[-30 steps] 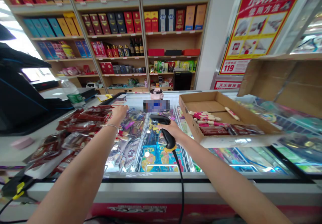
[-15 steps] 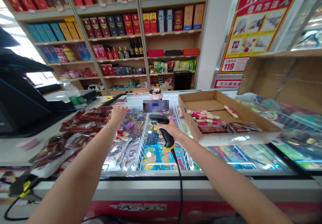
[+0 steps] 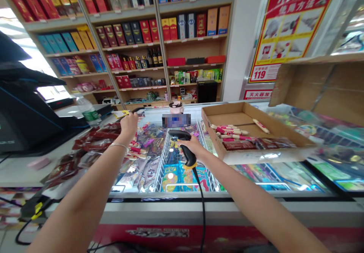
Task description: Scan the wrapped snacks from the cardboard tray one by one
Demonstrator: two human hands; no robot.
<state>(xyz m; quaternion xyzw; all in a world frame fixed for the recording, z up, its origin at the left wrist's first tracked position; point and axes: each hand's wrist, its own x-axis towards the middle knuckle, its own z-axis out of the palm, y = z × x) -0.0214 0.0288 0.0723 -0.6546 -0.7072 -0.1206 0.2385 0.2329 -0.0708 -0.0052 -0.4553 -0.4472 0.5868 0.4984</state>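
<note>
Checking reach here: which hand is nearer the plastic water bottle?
Left. The left hand is just right of the water bottle; the right hand grips the scanner farther right.

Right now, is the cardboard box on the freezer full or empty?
Mostly empty: the cardboard box shows bare floor, with only a few wrapped sticks and red packets.

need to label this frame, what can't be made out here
Head view:
Left hand, beside red snack packets: its back hides the fingers and any grip.
Small sign behind the black corded barcode scanner in the right hand: blurred.
Black till monitor: cut off by left edge, screen unseen.
</note>
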